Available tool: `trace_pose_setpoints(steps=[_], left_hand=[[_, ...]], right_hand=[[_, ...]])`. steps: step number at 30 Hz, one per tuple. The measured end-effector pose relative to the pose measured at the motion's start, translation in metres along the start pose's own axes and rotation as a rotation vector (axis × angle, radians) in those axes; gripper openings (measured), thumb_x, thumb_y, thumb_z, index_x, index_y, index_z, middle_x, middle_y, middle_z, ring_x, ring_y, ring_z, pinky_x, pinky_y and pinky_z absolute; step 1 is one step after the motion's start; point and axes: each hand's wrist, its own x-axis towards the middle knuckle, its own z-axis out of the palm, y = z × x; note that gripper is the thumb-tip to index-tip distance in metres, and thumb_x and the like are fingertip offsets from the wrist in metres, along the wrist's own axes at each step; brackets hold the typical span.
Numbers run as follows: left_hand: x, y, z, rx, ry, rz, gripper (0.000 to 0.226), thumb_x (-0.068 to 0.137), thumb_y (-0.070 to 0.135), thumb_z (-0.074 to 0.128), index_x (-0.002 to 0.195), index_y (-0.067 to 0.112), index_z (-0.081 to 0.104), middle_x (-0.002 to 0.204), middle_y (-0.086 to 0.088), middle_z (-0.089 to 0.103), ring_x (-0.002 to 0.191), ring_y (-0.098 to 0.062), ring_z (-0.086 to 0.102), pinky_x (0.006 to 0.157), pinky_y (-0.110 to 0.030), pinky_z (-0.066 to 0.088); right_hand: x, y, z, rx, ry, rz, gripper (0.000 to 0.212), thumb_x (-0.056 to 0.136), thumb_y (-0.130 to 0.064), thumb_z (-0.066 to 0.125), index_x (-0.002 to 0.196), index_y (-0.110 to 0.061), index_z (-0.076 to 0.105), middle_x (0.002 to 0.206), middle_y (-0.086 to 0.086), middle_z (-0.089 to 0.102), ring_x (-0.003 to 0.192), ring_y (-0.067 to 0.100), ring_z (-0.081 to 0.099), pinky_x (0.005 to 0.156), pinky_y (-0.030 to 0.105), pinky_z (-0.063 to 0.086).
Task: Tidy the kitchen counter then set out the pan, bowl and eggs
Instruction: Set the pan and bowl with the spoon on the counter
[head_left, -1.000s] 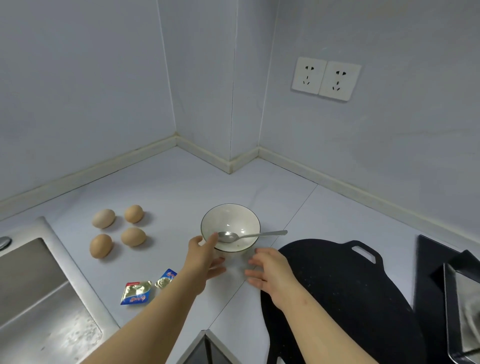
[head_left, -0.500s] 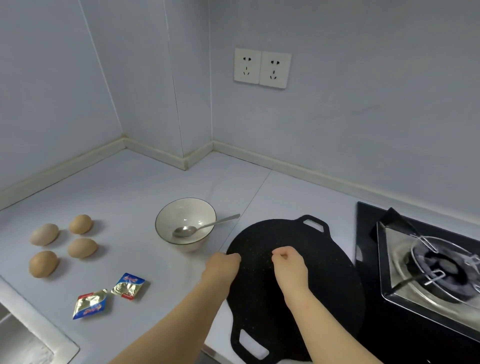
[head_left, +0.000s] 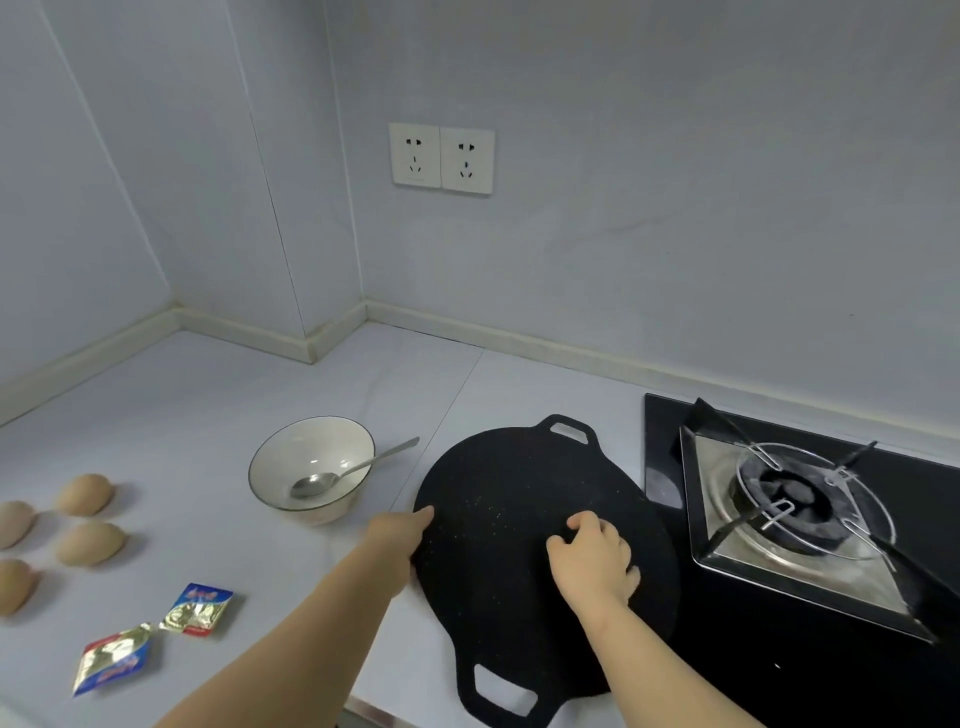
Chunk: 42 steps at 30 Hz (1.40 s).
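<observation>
Hands, two, bare, well apart, both at the flat round black pan (head_left: 493, 582) with two loop handles.
- Left hand (head_left: 397, 543): at the pan's left rim, one fingertip lying on top of the edge. Its other fingers are hidden, so a grip cannot be confirmed.
- Right hand (head_left: 592, 564): over the pan's middle, fingers curled, nothing in them.
- Pan: flat on the pale grey desk (head_left: 208, 405), its right edge reaching over the black glass gas stove (head_left: 800, 499).
- White ceramic bowl (head_left: 311, 447): just left of the pan, upright.
- Steel spoon (head_left: 311, 484): in the bowl, handle over the rim towards the pan.
- Four brown eggs (head_left: 91, 543): well left of the pan, beyond the bowl.
- Two foil sachets (head_left: 197, 608): left of the pan, nearer the viewer than the eggs.
- Double white wall socket (head_left: 441, 158): above the pan.
</observation>
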Motion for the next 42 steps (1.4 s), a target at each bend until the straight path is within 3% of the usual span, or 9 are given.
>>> trace_pose_setpoints(steps=[6, 14, 19, 22, 24, 28, 32, 35, 42], left_hand=[[-0.016, 0.017, 0.018, 0.049, -0.071, 0.250, 0.025, 0.098, 0.028, 0.044, 0.092, 0.007, 0.056, 0.108, -0.016, 0.061, 0.101, -0.030, 0.058, 0.083, -0.036, 0.050], [-0.056, 0.093, 0.054, 0.175, 0.103, 0.658, 0.032, 0.098, 0.027, 0.041, 0.073, 0.008, 0.040, 0.068, -0.004, 0.039, 0.059, -0.015, 0.033, 0.052, -0.026, 0.029], [-0.056, 0.132, 0.048, -0.075, 0.175, 0.596, 0.032, 0.097, 0.023, 0.043, 0.069, 0.007, 0.045, 0.077, -0.008, 0.047, 0.064, -0.021, 0.043, 0.063, -0.029, 0.042], [-0.055, 0.146, 0.036, -0.402, 0.140, 0.443, 0.028, 0.097, 0.020, 0.046, 0.109, -0.003, 0.055, 0.105, -0.012, 0.056, 0.094, -0.031, 0.056, 0.088, -0.038, 0.051], [-0.060, 0.153, 0.027, -0.582, 0.093, 0.384, 0.034, 0.097, 0.017, 0.048, 0.124, -0.002, 0.049, 0.123, -0.013, 0.057, 0.109, -0.033, 0.057, 0.091, -0.040, 0.050], [-0.076, 0.161, 0.020, -0.800, -0.057, 0.424, 0.033, 0.096, 0.001, 0.044, 0.129, -0.005, 0.046, 0.130, -0.018, 0.054, 0.114, -0.035, 0.056, 0.083, -0.040, 0.049], [-0.077, 0.160, 0.013, -0.807, -0.200, 0.442, 0.032, 0.096, -0.004, 0.042, 0.127, -0.008, 0.045, 0.132, -0.020, 0.053, 0.115, -0.035, 0.056, 0.089, -0.040, 0.048], [-0.076, 0.156, 0.009, -0.739, -0.288, 0.457, 0.033, 0.095, -0.006, 0.041, 0.128, -0.008, 0.044, 0.129, -0.021, 0.054, 0.106, -0.033, 0.058, 0.087, -0.040, 0.047], [-0.081, 0.158, -0.012, -0.473, -0.365, 0.449, 0.020, 0.096, -0.001, 0.041, 0.115, -0.002, 0.049, 0.088, -0.020, 0.062, 0.079, -0.029, 0.062, 0.081, -0.040, 0.046]], right_hand=[[0.001, -0.006, -0.019, 0.059, 0.014, -0.090, 0.045, 0.093, -0.023, 0.048, 0.137, -0.019, 0.039, 0.140, 0.001, 0.045, 0.130, 0.019, 0.041, 0.110, 0.040, 0.033], [0.007, -0.041, -0.066, 0.334, -0.048, -0.254, 0.048, 0.097, -0.022, 0.044, 0.143, -0.017, 0.031, 0.141, 0.006, 0.044, 0.103, 0.015, 0.051, 0.085, 0.023, 0.037], [0.011, -0.063, -0.085, 0.370, 0.008, -0.312, 0.046, 0.096, -0.022, 0.044, 0.140, -0.018, 0.035, 0.136, 0.005, 0.049, 0.122, 0.022, 0.048, 0.098, 0.030, 0.038], [0.015, -0.070, -0.093, 0.346, 0.195, -0.313, 0.044, 0.091, -0.018, 0.046, 0.135, -0.017, 0.045, 0.129, 0.004, 0.055, 0.119, 0.023, 0.052, 0.101, 0.036, 0.042], [0.019, -0.080, -0.099, 0.351, 0.334, -0.356, 0.043, 0.089, -0.014, 0.047, 0.132, -0.016, 0.050, 0.135, 0.002, 0.051, 0.125, 0.021, 0.046, 0.104, 0.038, 0.038], [0.017, -0.106, -0.111, 0.898, 0.272, -0.274, 0.052, 0.089, -0.007, 0.048, 0.139, -0.009, 0.034, 0.127, 0.003, 0.046, 0.108, 0.020, 0.047, 0.089, 0.028, 0.038], [0.017, -0.129, -0.109, 1.414, -0.081, -0.170, 0.038, 0.090, -0.005, 0.046, 0.128, -0.012, 0.047, 0.111, 0.005, 0.058, 0.098, 0.024, 0.061, 0.076, 0.030, 0.051], [0.011, -0.143, -0.106, 1.560, -0.044, -0.257, 0.032, 0.094, -0.001, 0.038, 0.119, -0.016, 0.050, 0.108, 0.004, 0.063, 0.093, 0.025, 0.067, 0.072, 0.032, 0.058], [0.018, -0.150, -0.110, 1.671, -0.021, -0.264, 0.037, 0.092, 0.002, 0.034, 0.127, -0.008, 0.045, 0.097, 0.007, 0.062, 0.074, 0.024, 0.068, 0.061, 0.031, 0.057]])
